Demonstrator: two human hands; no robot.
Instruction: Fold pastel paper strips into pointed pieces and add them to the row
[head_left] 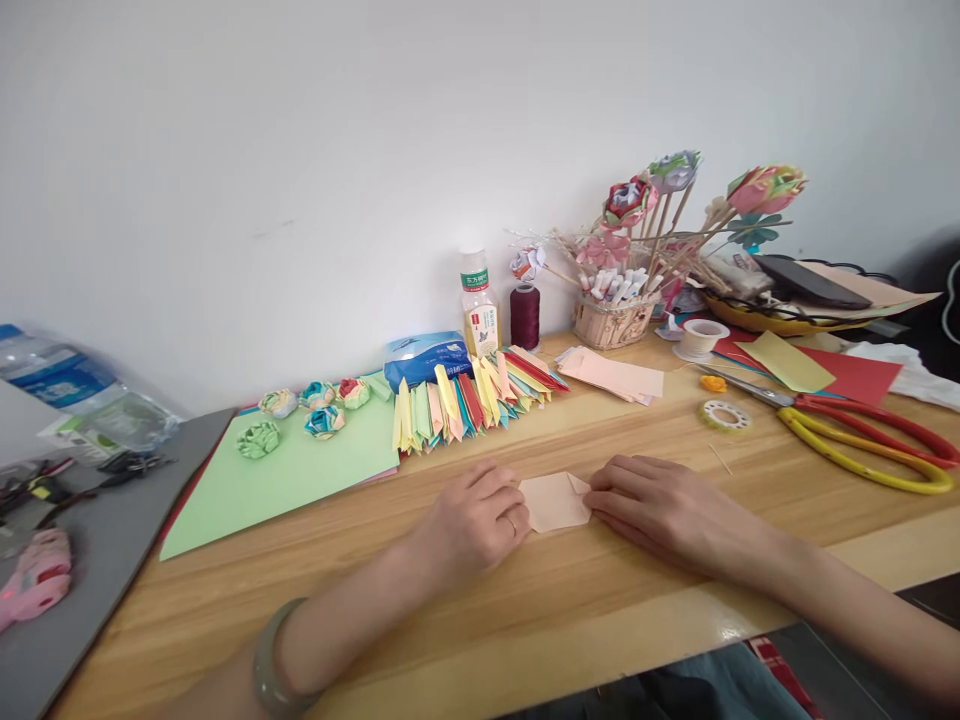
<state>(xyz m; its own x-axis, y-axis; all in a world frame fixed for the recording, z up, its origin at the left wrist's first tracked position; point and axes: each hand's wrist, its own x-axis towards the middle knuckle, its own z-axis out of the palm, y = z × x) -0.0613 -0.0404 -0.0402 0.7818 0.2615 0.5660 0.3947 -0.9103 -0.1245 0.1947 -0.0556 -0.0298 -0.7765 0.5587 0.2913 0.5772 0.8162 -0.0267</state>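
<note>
A small pale pink sheet of paper (pixel 555 502) lies on the wooden table between my hands, its corners folded in at the right end. My left hand (pixel 480 515), with a ring on one finger, closes on the paper's left end. At the right end, the fingers of my right hand (pixel 651 508) are pressed together on the folded corner. My fingertips partly hide both ends. Beyond my hands stands a row of folded paper strips (pixel 469 405) in several colours. A stack of pale pink paper slips (pixel 611 375) lies to their right.
Large red-and-yellow-handled scissors (pixel 862 430) lie at right, beside a tape roll (pixel 726 416). Several paper flowers (pixel 324 421) rest on green sheets (pixel 225 510) at left. A bottle (pixel 480 305), a dark thread spool (pixel 525 318) and a flower basket (pixel 615 322) stand along the wall.
</note>
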